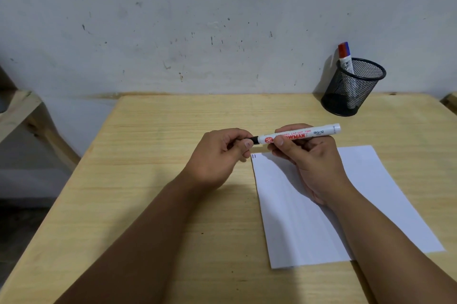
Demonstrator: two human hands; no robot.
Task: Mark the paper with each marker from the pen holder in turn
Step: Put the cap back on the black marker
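Observation:
A white marker [319, 132] with red lettering lies level above the table, its barrel held in my right hand [311, 162]. My left hand [220, 155] is closed around the marker's black cap end [254, 140]. Under my right hand lies a white paper sheet [296, 217] with a few short marks [254, 156] at its top left corner. A black mesh pen holder [353, 88] stands at the back right of the table, with two markers in it, one red-capped [343, 52] and one blue-capped just behind it.
The wooden table [160, 180] stands against a stained white wall [197, 19]. A wooden frame [22, 115] stands off the table's left side, and another wooden edge [450, 103] shows at the far right.

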